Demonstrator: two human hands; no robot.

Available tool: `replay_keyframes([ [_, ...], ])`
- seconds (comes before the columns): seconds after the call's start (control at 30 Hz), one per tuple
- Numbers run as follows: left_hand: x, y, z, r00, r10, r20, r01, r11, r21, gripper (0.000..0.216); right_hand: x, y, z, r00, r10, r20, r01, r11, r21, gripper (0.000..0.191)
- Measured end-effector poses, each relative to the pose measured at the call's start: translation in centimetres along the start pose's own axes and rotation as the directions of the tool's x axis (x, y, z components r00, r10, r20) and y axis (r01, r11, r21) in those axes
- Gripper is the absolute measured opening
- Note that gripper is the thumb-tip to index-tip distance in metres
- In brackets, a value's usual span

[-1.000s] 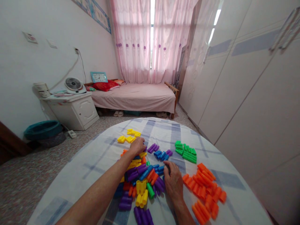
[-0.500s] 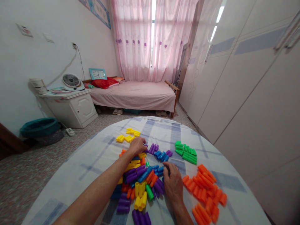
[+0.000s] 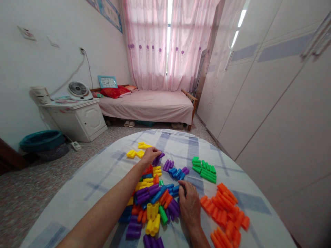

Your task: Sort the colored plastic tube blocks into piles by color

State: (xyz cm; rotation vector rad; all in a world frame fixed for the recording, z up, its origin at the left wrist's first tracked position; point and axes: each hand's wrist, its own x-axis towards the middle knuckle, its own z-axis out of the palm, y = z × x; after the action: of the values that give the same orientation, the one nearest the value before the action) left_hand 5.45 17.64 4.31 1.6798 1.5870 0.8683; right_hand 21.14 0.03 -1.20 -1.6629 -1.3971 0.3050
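Observation:
My left hand (image 3: 150, 156) reaches over the far side of a mixed pile, its fingers closed on a purple tube-shaped block (image 3: 158, 157). My right hand (image 3: 190, 203) rests on the cloth at the pile's right edge, loosely curved, thumb and forefinger apart, beside a blue block (image 3: 176, 189). Between my arms lie jumbled blocks: yellow (image 3: 153, 220), orange (image 3: 166, 198), green (image 3: 163, 215) and purple (image 3: 134, 226). Past the pile sit a purple block (image 3: 168, 165) and a blue cluster (image 3: 177, 173). My left forearm covers part of the pile.
Yellow blocks (image 3: 135, 153) lie at the far left, green blocks (image 3: 205, 171) at the far right, and a heap of orange blocks (image 3: 224, 210) to the right. A checked tablecloth (image 3: 98, 182) covers the rounded table. Beyond stand a bed (image 3: 152, 103) and wardrobes (image 3: 258, 89).
My left hand has moved slightly away from me, and the purple block in its fingers now shows more. My right hand stays nearly in place. The view has shifted a little.

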Motion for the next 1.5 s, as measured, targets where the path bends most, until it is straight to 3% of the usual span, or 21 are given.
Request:
replay_keyframes([
  [0.37,4.7,2.1,4.4,0.998,-0.036,-0.049,0.035,0.999,-0.008,0.021,-0.2,0.3,0.1,1.000,0.017,-0.007,-0.017,1.000,-0.009,0.026],
  [0.57,4.2,1.7,4.1,0.999,-0.004,-0.033,0.010,0.983,0.182,0.031,-0.2,0.1,0.1,1.000,0.027,0.002,-0.027,1.000,-0.010,0.026],
  [0.67,2.6,1.6,3.0,0.998,0.037,0.045,-0.049,0.954,0.297,0.028,-0.1,-0.1,0.0,1.000,0.020,-0.002,-0.020,1.000,-0.004,0.025],
  [0.77,0.5,1.6,2.2,0.975,0.063,0.215,-0.138,0.923,0.359,0.028,-0.1,-0.1,0.0,1.000,0.018,0.001,-0.018,1.000,-0.003,0.026],
  [0.83,-0.7,1.7,2.0,0.946,0.068,0.316,-0.190,0.907,0.375,0.039,-0.1,-0.2,0.0,1.000,0.026,0.011,-0.026,1.000,-0.002,0.026],
  [0.93,-2.0,1.9,2.0,0.924,0.073,0.376,-0.234,0.884,0.404,0.057,-0.1,-0.1,0.0,0.999,0.029,0.021,-0.030,1.000,0.003,0.026],
  [1.27,-0.9,1.3,2.5,0.914,0.069,0.399,-0.266,0.845,0.464,0.055,-0.1,-0.3,-0.1,0.999,0.032,0.023,-0.032,0.999,0.010,0.024],
  [1.5,1.2,2.6,3.6,0.918,0.274,0.288,-0.383,0.805,0.453,0.054,-0.1,-0.4,-0.1,0.998,0.054,0.022,-0.054,0.999,-0.004,0.024],
])
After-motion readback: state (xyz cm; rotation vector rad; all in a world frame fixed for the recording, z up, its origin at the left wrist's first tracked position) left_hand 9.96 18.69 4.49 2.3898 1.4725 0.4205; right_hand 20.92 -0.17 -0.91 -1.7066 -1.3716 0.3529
